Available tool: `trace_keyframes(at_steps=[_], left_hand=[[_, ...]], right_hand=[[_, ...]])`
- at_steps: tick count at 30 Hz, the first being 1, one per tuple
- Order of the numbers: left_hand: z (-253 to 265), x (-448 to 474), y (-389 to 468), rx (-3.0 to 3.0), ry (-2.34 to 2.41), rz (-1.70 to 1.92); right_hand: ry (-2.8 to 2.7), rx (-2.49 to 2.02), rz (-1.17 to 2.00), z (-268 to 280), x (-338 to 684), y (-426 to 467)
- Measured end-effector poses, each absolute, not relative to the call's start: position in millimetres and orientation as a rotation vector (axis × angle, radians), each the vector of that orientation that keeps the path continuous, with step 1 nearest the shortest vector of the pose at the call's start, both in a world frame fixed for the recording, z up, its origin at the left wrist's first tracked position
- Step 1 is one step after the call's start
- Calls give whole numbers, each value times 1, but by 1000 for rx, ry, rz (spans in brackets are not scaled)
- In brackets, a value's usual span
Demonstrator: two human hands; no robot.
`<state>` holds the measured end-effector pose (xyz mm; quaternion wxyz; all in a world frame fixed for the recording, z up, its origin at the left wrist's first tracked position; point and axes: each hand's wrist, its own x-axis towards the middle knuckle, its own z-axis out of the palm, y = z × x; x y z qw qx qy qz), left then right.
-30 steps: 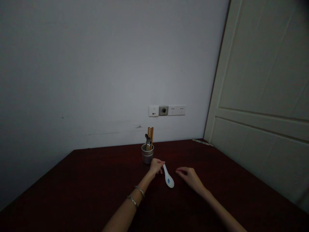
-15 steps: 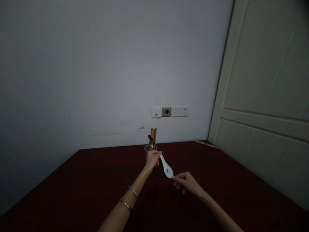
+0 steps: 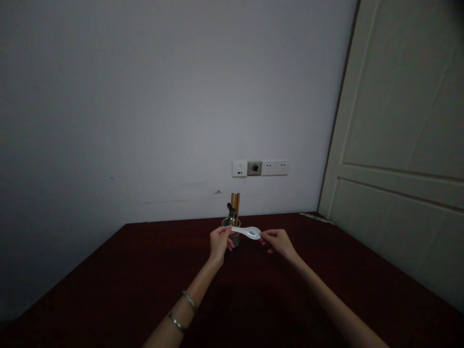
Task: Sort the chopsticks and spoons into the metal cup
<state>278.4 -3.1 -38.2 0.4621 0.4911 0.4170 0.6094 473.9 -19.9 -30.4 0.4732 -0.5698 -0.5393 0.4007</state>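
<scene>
The white ceramic spoon (image 3: 247,232) is held level above the dark wooden table (image 3: 108,280), just in front of the metal utensil cup (image 3: 232,232), which stands near the table's far edge by the wall. The left hand (image 3: 220,241) pinches the spoon's handle end with fingers closed on it, while the right hand (image 3: 277,240) grips the bowl end between thumb and fingertips. Bare tabletop spreads wide to either side of the cup and toward the near edge.

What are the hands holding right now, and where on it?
Both hold the white ceramic spoon, lifted level in front of the metal cup: the left hand at the handle end, the right hand at the bowl tip.
</scene>
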Motion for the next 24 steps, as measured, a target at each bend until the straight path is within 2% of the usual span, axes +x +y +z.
trace_keyframes(at_steps=[11, 18, 21, 24], left_hand=[[-69, 287, -17, 1347, 1021, 1154], [-76, 294, -14, 1462, 1049, 1081], [-74, 280, -5, 1497, 1130, 1159], [-69, 259, 12, 1494, 1213, 1449]], right_hand=[[-1647, -1151, 432, 29, 448, 6], [-1838, -991, 208, 36, 432, 4], [-1824, -994, 187, 32, 437, 12], [-1739, -1033, 164, 33, 446, 26]])
